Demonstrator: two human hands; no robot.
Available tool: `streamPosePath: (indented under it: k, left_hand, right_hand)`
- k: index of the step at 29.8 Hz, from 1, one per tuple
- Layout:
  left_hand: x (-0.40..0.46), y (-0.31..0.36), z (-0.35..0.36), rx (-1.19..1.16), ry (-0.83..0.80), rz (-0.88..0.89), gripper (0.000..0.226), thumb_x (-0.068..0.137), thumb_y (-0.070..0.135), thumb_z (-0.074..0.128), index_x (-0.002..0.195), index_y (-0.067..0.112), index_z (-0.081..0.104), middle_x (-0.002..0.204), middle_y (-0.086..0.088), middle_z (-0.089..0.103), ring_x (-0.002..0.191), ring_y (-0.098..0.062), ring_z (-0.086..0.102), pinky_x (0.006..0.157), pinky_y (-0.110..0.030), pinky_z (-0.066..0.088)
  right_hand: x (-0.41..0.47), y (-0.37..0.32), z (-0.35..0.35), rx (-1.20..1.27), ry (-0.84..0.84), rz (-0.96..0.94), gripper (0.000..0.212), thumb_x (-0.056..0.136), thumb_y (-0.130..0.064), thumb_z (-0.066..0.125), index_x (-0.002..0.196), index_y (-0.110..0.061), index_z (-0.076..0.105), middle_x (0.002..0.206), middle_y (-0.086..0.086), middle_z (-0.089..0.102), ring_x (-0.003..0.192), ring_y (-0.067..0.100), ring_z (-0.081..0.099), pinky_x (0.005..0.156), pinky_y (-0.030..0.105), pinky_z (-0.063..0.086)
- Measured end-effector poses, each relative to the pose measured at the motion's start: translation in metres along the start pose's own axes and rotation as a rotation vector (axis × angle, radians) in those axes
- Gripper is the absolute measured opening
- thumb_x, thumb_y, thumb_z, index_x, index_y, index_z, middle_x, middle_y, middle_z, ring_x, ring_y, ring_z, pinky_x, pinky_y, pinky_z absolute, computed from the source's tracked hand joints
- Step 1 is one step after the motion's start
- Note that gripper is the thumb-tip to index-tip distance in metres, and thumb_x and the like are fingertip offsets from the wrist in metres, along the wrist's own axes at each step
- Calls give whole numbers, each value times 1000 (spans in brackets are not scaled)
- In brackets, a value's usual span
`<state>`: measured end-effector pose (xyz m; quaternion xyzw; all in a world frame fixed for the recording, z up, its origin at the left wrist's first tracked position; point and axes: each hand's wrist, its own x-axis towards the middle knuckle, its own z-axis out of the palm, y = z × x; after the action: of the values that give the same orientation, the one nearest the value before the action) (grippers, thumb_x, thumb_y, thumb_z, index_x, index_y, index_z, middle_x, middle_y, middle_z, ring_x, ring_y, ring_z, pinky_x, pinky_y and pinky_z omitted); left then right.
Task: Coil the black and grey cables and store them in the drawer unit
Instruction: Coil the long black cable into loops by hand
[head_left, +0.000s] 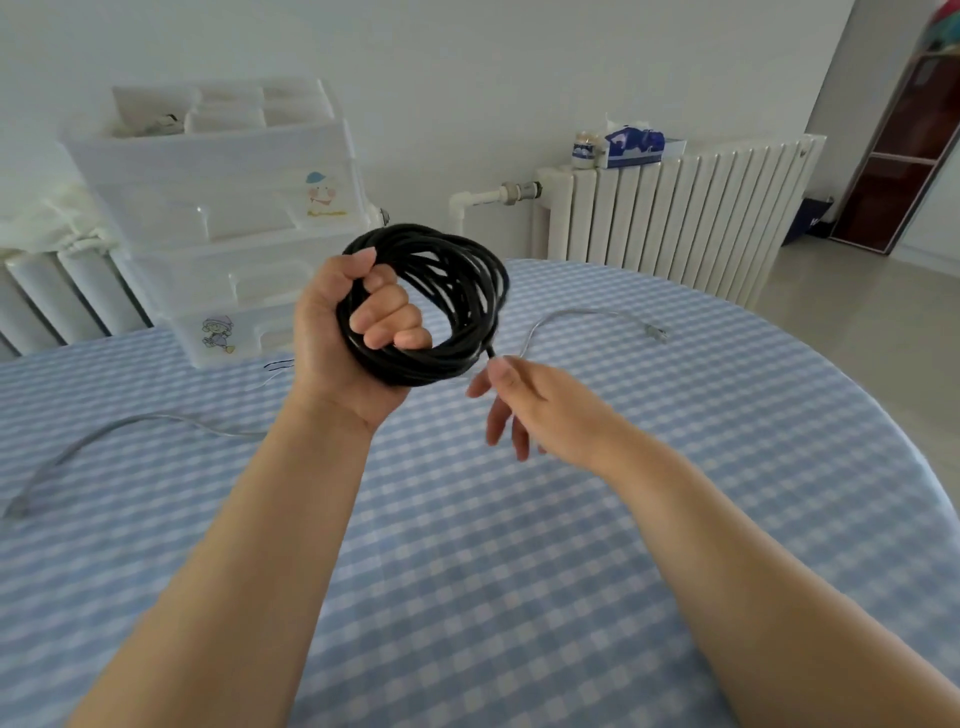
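Note:
My left hand grips a coiled black cable, fingers curled through the loops, and holds it up above the table. My right hand sits just below and right of the coil, thumb and forefinger pinching the black cable's loose end; its other fingers hang down. A grey cable lies uncoiled on the cloth, running from the left edge behind my arms to a plug end at the right. The translucent white drawer unit stands at the table's far left, drawers closed as far as I can tell.
The round table carries a blue-and-white checked cloth. Behind it stands a white radiator with a tissue box and a jar on top. A dark wooden shelf stands at the far right.

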<state>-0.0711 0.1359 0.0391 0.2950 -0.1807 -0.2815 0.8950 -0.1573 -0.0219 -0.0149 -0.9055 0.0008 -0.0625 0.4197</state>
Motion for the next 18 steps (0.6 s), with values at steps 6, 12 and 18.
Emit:
streamPosePath:
  k: [6, 12, 18]
  left_hand:
    - [5, -6, -12, -80, 433, 259, 31, 90, 21, 47, 61, 19, 37, 47, 9, 30, 40, -8, 29, 45, -21, 34]
    - [3, -11, -13, -3, 576, 370, 33, 92, 22, 51, 62, 18, 37, 49, 6, 35, 43, -11, 35, 52, -24, 38]
    - [1, -23, -2, 244, 577, 473, 37, 93, 27, 55, 61, 17, 40, 49, 4, 36, 43, -12, 37, 51, -25, 42]
  right_hand:
    - [-4, -5, 13, -322, 24, -35, 19, 101, -40, 36, 112, -29, 47, 69, -11, 52, 62, 11, 53, 61, 33, 42]
    - [-7, -11, 20, -601, -2, -120, 34, 103, -27, 38, 136, -26, 46, 108, -1, 63, 95, 21, 60, 79, 39, 50]
    - [-15, -24, 21, -340, 1, -102, 31, 99, -24, 42, 123, -42, 49, 85, -8, 67, 73, 11, 65, 68, 37, 56]
